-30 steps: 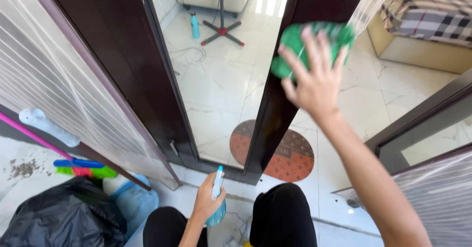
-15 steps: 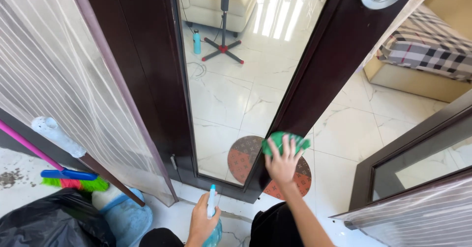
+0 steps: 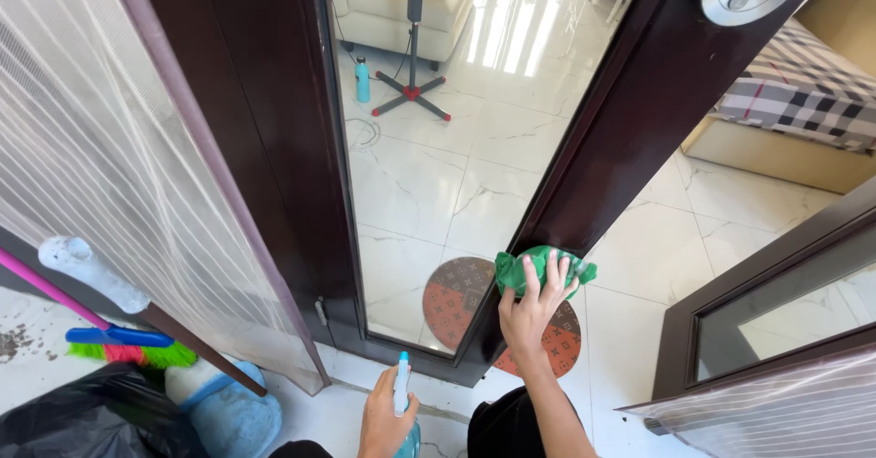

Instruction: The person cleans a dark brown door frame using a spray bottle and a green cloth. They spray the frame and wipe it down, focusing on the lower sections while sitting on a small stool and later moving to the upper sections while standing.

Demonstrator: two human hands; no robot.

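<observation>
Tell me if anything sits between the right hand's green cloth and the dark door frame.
Nothing visible does. The right hand presses the green cloth flat against the dark door frame, with no object showing between them. The left hand holds a spray bottle lower down, clear of it.

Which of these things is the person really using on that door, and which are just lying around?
In use: green cleaning cloth under right hand; blue spray bottle in left hand; dark wooden door frame.

Lying about: black rubbish bag; green broom; round patterned mat; standing fan.
</observation>
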